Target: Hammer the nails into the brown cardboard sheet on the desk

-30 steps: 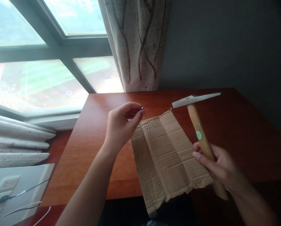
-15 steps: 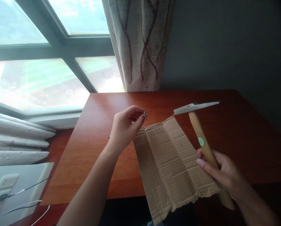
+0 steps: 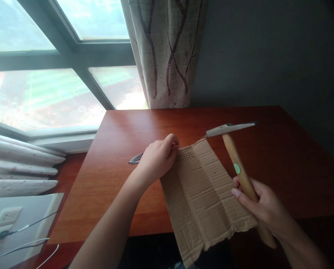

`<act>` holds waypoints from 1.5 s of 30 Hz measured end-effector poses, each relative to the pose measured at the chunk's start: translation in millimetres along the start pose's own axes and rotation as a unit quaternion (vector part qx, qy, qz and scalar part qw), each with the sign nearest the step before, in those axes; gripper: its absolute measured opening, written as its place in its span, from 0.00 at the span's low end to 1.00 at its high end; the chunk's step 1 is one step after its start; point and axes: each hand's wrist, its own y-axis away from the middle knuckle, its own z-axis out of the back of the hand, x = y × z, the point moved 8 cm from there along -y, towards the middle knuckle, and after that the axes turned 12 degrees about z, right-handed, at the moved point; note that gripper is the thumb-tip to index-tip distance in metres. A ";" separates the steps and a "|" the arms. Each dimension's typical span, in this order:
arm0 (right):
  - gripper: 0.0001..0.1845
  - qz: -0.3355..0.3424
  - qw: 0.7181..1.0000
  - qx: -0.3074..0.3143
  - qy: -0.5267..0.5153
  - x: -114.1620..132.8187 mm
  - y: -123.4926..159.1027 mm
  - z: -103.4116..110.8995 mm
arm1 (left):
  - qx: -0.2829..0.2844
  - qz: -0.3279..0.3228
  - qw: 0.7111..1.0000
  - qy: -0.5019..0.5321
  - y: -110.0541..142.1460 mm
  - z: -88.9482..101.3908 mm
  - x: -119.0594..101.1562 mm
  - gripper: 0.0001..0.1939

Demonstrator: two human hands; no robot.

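Note:
My left hand [image 3: 161, 155] is closed in a pinch at the top left of the cardboard sheet [image 3: 200, 194], beside its rows of small punched holes. A nail is in that pinch, almost wholly hidden by the fingers. My right hand [image 3: 263, 205] wraps round the wooden handle of a hammer [image 3: 239, 168], whose pale metal head points up and away. The cardboard is creased, with a torn lower edge, and overhangs the table's front edge. Its right side meets my right thumb and fingers. Several loose nails [image 3: 135, 158] lie on the table just left of my left hand.
The reddish-brown wooden table [image 3: 105, 198] spans the view. A window [image 3: 43, 97] and a patterned curtain [image 3: 169, 56] stand behind it. At the lower left, cables run from a wall socket [image 3: 11, 216] near the table's edge.
My left hand has turned over and moved right and slightly down with the nail to the cardboard's upper edge, uncovering the loose nails. My right hand and the hammer have barely shifted.

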 end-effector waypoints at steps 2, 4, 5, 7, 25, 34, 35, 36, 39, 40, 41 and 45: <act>0.17 0.004 1.000 -0.001 -0.002 1.7 0.2 0.4 | -0.001 -0.004 1.000 -0.004 -0.6 0.4 -1.6 0.04; 0.17 0.003 1.000 -0.002 -0.006 4.1 0.5 -0.4 | -0.004 -0.009 1.000 -0.005 -0.5 1.4 -3.2 0.04; 0.17 0.001 1.000 -0.002 -0.009 5.4 0.7 -1.2 | -0.006 -0.010 1.000 -0.005 -0.2 1.7 -3.7 0.05; 0.17 -0.002 1.000 -0.007 -0.014 7.8 1.1 -2.2 | -0.004 -0.009 1.000 -0.006 0.4 1.7 -4.3 0.05; 0.18 -0.017 0.999 -0.009 -0.034 10.8 1.7 -4.2 | -0.102 -0.059 0.989 0.091 22.8 28.6 -25.6 0.06; 0.21 -0.021 0.997 -0.001 -0.072 12.0 0.0 -11.7 | -0.090 -0.065 0.986 0.125 21.8 32.6 -22.9 0.05; 0.21 -0.022 0.997 0.000 -0.074 11.8 -0.2 -12.3 | -0.088 -0.063 0.987 0.122 22.0 31.7 -22.9 0.05; 0.21 -0.021 0.997 0.002 -0.074 11.8 -0.6 -13.1 | -0.087 -0.061 0.987 0.120 22.4 30.7 -23.5 0.05; 0.19 -0.014 0.998 0.010 -0.066 12.5 -1.6 -15.2 | -0.081 -0.066 0.986 0.129 25.9 25.7 -29.0 0.05; 0.19 -0.012 0.998 0.010 -0.063 12.6 -1.7 -15.7 | -0.073 -0.073 0.984 0.142 27.5 22.6 -32.0 0.05; 0.18 -0.012 0.998 0.010 -0.062 12.5 -1.8 -16.2 | -0.064 -0.080 0.982 0.161 29.2 19.0 -34.8 0.05; 0.17 -0.015 0.998 0.005 -0.066 12.3 -1.3 -17.8 | -0.021 -0.079 0.969 0.231 34.1 0.9 -38.3 0.05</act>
